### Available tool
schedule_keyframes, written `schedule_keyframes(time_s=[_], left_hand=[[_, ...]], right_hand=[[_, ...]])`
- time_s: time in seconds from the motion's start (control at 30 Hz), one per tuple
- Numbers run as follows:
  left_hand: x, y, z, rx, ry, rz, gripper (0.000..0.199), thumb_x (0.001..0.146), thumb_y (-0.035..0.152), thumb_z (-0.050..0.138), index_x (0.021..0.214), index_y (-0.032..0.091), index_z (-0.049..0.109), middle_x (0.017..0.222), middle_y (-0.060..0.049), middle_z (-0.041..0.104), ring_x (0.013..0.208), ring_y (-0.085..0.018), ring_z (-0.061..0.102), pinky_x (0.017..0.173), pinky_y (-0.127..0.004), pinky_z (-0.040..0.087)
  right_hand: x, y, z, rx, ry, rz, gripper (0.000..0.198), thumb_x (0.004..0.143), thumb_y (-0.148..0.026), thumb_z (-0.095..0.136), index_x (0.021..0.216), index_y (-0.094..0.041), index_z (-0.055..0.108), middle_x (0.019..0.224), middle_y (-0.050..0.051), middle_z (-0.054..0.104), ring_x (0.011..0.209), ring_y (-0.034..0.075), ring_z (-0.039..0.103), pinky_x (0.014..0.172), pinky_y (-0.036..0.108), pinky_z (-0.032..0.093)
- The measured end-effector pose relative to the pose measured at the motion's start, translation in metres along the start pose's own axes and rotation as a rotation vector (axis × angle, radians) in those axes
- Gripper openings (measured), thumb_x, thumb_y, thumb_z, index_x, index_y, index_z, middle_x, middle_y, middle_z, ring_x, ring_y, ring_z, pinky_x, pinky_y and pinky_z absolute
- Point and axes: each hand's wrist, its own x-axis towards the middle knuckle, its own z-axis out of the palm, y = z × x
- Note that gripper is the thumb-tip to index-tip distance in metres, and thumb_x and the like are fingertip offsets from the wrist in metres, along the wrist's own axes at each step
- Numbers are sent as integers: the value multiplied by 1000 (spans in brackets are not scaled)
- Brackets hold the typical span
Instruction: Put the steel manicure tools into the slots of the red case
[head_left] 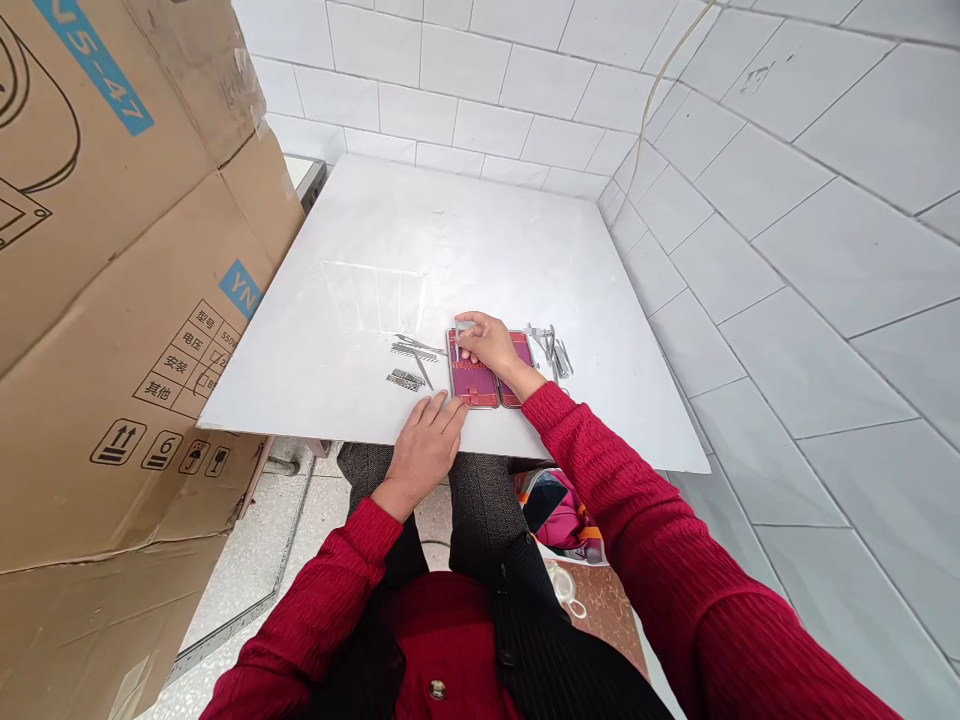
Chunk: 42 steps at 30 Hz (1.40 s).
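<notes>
An open case (486, 386) with a dark red and purple lining lies on the white table near its front edge. My right hand (487, 345) is over the case's left half, thumb and fingers pinched on a small silvery tool (458, 338) whose exact kind I cannot make out. My left hand (429, 440) rests at the table's front edge, its fingers stretched out by the case's lower left corner. Several slim metal tools (417, 350) lie left of the case. More small metal tools (553, 352) lie to its right, partly behind my right wrist.
A large cardboard box (172, 300) stands along the left side of the white table (480, 230). Tiled walls (465, 80) border the back and right. Below the table's front edge, a bag with pink and orange contents (562, 515) sits by my legs.
</notes>
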Motion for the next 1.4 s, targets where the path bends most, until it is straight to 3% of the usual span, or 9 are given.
schedule_keyframes(time_s=[0.23,0.37,0.47,0.6,0.77,1.07,1.4], left_hand=[[1,0,1,8,20,10,37,99,16,48,134,14,60,139,-9,63,133,-28,54,113,-45,41],[2,0,-1,2,22,12,37,99,15,47,133,14,60,138,-9,64,132,-28,54,114,-45,40],[2,0,-2,-8,17,4,37,98,14,47,133,15,60,138,-9,64,132,-28,54,114,-45,41],[3,0,-4,-11,10,2,38,98,13,47,133,15,60,138,-8,64,131,-28,56,113,-45,41],[4,0,-3,-13,-1,1,38,97,13,47,133,14,60,139,-9,63,131,-29,55,113,-46,41],[4,0,-2,-6,16,15,38,97,13,47,133,14,60,137,-10,64,132,-29,55,113,-46,41],[4,0,-3,-8,6,19,41,96,10,47,134,13,59,138,-10,63,134,-29,53,113,-47,41]], right_hand=[[3,9,0,-5,3,-6,31,76,-15,66,108,-15,66,58,-6,60,50,11,57,45,19,42],[5,21,3,-75,58,-57,26,83,-16,57,107,-15,70,66,-4,64,54,11,59,56,23,49],[5,28,4,-225,137,-179,26,89,-18,52,104,-17,73,84,2,72,71,15,65,73,29,54],[2,27,3,-488,189,-315,28,91,-13,51,102,-18,77,105,8,73,100,20,65,94,35,49],[-3,26,5,-626,168,-308,36,94,-8,45,109,-18,76,104,9,70,98,21,62,90,33,48],[-15,19,10,-713,157,-300,34,98,-12,43,112,-18,74,103,9,65,89,20,59,79,30,46],[-24,14,12,-770,150,-312,35,95,-8,43,109,-17,74,102,9,64,89,21,58,77,30,44]])
